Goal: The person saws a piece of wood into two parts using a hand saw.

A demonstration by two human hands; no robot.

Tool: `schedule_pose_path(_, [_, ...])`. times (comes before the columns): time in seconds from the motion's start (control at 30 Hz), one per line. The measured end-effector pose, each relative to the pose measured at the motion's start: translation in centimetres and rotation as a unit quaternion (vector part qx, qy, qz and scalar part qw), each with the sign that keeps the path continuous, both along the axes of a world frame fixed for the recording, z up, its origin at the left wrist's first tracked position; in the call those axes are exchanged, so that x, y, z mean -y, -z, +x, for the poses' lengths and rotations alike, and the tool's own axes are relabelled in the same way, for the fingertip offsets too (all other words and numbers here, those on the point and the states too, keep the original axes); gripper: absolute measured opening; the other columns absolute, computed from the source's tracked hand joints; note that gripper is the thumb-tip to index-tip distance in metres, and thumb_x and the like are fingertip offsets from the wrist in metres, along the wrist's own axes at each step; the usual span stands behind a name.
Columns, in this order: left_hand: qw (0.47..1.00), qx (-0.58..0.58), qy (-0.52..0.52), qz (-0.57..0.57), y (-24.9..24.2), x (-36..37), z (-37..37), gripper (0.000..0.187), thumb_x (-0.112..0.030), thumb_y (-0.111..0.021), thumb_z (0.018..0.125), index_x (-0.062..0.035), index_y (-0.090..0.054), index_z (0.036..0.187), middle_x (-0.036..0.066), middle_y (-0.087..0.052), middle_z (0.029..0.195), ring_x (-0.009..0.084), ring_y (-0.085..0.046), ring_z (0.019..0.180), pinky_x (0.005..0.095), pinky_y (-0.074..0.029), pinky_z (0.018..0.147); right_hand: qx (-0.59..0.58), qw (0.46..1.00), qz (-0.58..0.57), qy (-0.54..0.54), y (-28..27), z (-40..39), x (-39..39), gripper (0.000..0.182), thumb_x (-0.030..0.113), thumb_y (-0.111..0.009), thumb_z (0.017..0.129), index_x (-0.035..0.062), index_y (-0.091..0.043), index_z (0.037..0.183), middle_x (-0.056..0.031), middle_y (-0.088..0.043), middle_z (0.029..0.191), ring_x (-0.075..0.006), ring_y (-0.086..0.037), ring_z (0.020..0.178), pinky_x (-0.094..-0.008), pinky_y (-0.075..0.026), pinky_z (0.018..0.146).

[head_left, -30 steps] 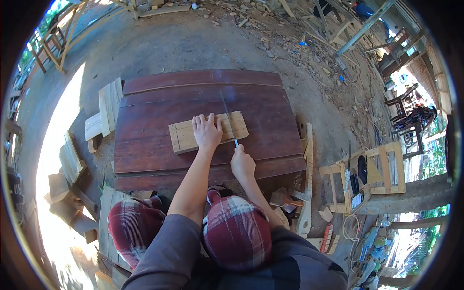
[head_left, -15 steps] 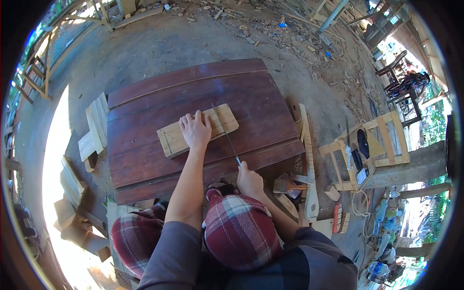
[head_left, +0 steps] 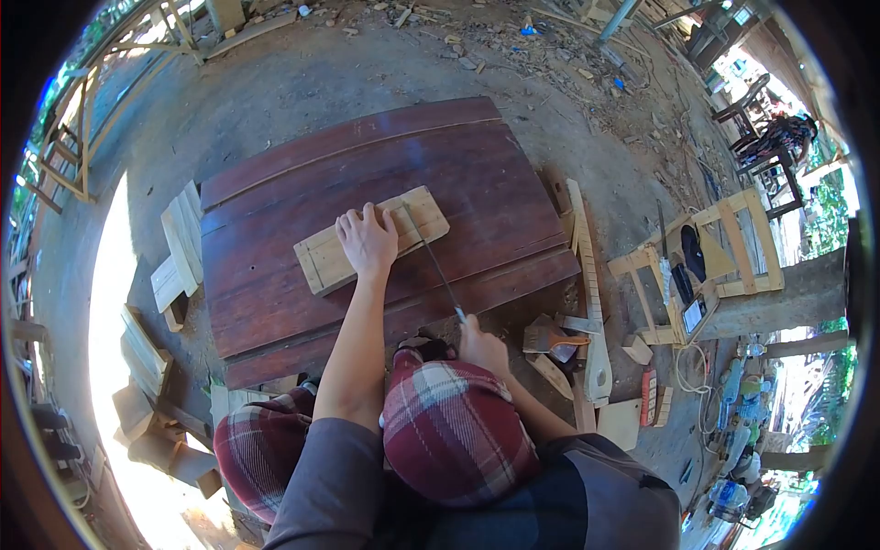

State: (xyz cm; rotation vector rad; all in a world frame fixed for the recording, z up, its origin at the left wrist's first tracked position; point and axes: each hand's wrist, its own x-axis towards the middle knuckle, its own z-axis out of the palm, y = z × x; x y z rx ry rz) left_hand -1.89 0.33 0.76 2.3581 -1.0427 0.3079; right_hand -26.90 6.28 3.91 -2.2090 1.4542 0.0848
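A pale wooden block (head_left: 423, 213) lies slantwise on a dark reddish-brown wooden panel (head_left: 275, 183). My left hand (head_left: 368, 240) presses down on the block's middle, its fingers bent over the far edge and gripping it. In my right hand (head_left: 483, 348), closed round the handle, is a handsaw (head_left: 438, 266). Its narrow blade, seen nearly edge-on, crosses the block to the right of my left hand. How deep the blade sits in the wood cannot be made out. A dark line marks the block near its left end.
Wood offcuts (head_left: 181, 234) lie left of the panel. To the right are a long notched wooden piece (head_left: 589, 293), a brush (head_left: 550, 339), a red tool (head_left: 648, 396) and a wooden frame (head_left: 733, 243). Plastic bottles (head_left: 733, 385) stand farther right; debris covers the ground beyond.
My right hand has drawn the saw slightly back toward me and to the right. My left hand stays on the block. The whole view has shifted a little.
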Motion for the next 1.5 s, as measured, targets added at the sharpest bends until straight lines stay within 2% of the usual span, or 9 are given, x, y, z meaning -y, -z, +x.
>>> schedule_pose_path(0.1, [1.000,-0.027,0.007,-0.005,-0.6,-0.2,-0.1,0.035,-0.034,-0.054,0.091,-0.0049,-0.064,0.108,0.018,-0.057,0.101,0.0339,-0.050,0.105,0.0452,-0.033,0.103,0.013,1.000,-0.011,-0.002,-0.3,-0.7,0.0,0.022,0.027,-0.039,0.099,0.0060,-0.043,0.102,-0.0247,-0.063,0.067,-0.0457,-0.064,0.067,-0.0578,-0.048,0.060])
schedule_pose_path(0.23, [0.998,-0.023,-0.058,0.010,-0.2,-0.2,0.1,0.038,-0.037,-0.052,0.092,-0.0062,-0.062,0.112,0.018,-0.057,0.105,0.0346,-0.050,0.107,0.0464,-0.030,0.104,0.047,0.997,-0.060,0.025,0.4,0.7,1.9,0.022,0.026,-0.039,0.099,0.0054,-0.044,0.101,-0.0256,-0.063,0.067,-0.0454,-0.064,0.067,-0.0570,-0.049,0.059])
schedule_pose_path(0.43, [0.997,-0.031,-0.066,0.025,-0.3,-0.1,0.1,0.039,-0.038,-0.051,0.092,-0.0070,-0.061,0.113,0.018,-0.057,0.107,0.0348,-0.050,0.108,0.0466,-0.031,0.104,0.041,0.992,-0.071,-0.097,-0.2,-1.2,4.1,0.021,0.026,-0.041,0.098,0.0050,-0.045,0.100,-0.0222,-0.063,0.063,-0.0436,-0.064,0.061,-0.0552,-0.049,0.055])
schedule_pose_path(0.67, [0.997,-0.054,-0.045,0.040,-0.8,-0.8,0.3,0.041,-0.038,-0.048,0.092,-0.0089,-0.062,0.118,0.016,-0.059,0.116,0.0356,-0.050,0.113,0.0468,-0.032,0.102,0.058,0.992,-0.086,-0.075,1.2,-1.3,4.3,0.017,0.022,-0.044,0.096,0.0055,-0.046,0.099,-0.0222,-0.063,0.063,-0.0423,-0.064,0.059,-0.0545,-0.050,0.055])
schedule_pose_path(0.7, [0.998,-0.048,-0.022,0.022,-0.6,-0.5,0.5,0.042,-0.037,-0.047,0.092,-0.0080,-0.061,0.119,0.017,-0.060,0.117,0.0358,-0.051,0.113,0.0469,-0.032,0.102,0.078,0.986,-0.126,-0.073,2.4,-1.5,4.3,0.020,0.024,-0.043,0.096,0.0046,-0.047,0.097,-0.0211,-0.062,0.061,-0.0417,-0.063,0.057,-0.0538,-0.049,0.052])
schedule_pose_path(0.8, [0.999,-0.029,-0.027,0.019,-1.4,-0.2,-0.3,0.041,-0.036,-0.051,0.091,-0.0058,-0.063,0.116,0.016,-0.062,0.110,0.0350,-0.052,0.109,0.0456,-0.036,0.099,0.079,0.991,-0.066,-0.089,3.0,-0.3,5.0,0.024,0.027,-0.041,0.098,0.0029,-0.045,0.101,-0.0215,-0.064,0.064,-0.0411,-0.065,0.059,-0.0558,-0.049,0.054])
schedule_pose_path(1.07, [0.999,-0.024,-0.024,0.040,-1.1,-0.4,-0.2,0.040,-0.036,-0.051,0.093,-0.0062,-0.062,0.117,0.017,-0.059,0.111,0.0347,-0.052,0.108,0.0446,-0.035,0.101,0.109,0.990,-0.084,-0.036,0.7,7.2,6.6,0.020,0.021,-0.042,0.096,0.0020,-0.047,0.099,-0.0203,-0.065,0.067,-0.0394,-0.066,0.063,-0.0519,-0.051,0.053])
schedule_pose_path(1.3, [0.998,-0.035,-0.018,0.049,-1.7,-0.3,-0.5,0.039,-0.035,-0.050,0.093,-0.0066,-0.062,0.117,0.017,-0.059,0.110,0.0341,-0.052,0.108,0.0443,-0.036,0.100,0.083,0.994,-0.052,-0.049,-1.2,0.4,2.4,0.018,0.018,-0.042,0.094,0.0017,-0.047,0.101,-0.0190,-0.065,0.067,-0.0376,-0.066,0.061,-0.0510,-0.050,0.052])
schedule_pose_path(1.5, [0.999,-0.021,0.010,0.050,-1.3,-0.5,-0.1,0.038,-0.034,-0.050,0.093,-0.0066,-0.062,0.117,0.017,-0.059,0.111,0.0347,-0.052,0.107,0.0448,-0.036,0.099,0.110,0.991,-0.064,-0.037,-0.5,1.6,3.0,0.018,0.020,-0.043,0.095,0.0020,-0.045,0.099,-0.0209,-0.064,0.065,-0.0397,-0.065,0.061,-0.0530,-0.050,0.052])
